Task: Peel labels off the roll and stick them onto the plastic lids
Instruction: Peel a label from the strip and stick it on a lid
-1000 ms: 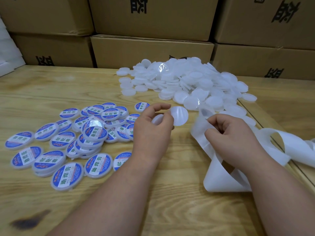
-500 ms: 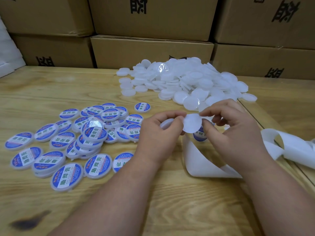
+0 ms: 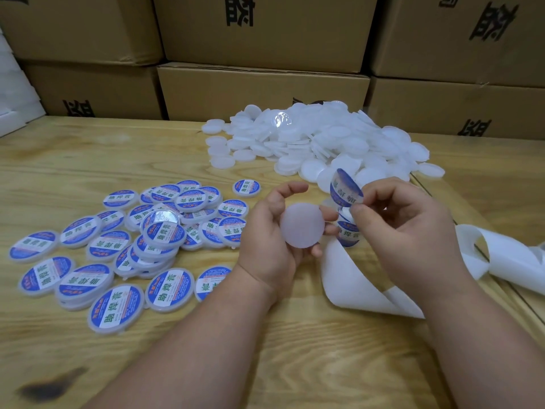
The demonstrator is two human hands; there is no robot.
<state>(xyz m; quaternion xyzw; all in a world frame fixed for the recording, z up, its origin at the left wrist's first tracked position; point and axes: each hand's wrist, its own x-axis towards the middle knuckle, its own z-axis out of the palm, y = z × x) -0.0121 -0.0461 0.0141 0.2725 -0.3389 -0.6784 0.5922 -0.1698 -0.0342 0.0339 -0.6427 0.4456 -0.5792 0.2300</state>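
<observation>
Pinching a curled blue-and-white label (image 3: pixel 345 188) in our right hand (image 3: pixel 413 231), we cradle a plain, frosted round lid (image 3: pixel 302 225) in the curled fingers of our left hand (image 3: pixel 271 243), which hides its rim. Beneath the right hand the white backing strip (image 3: pixel 351 278) curls over the wooden table (image 3: pixel 177 149), its next label (image 3: pixel 348 234) half covered. Labelled lids (image 3: pixel 124 243) lie left, a bare pile (image 3: pixel 324 143) beyond.
</observation>
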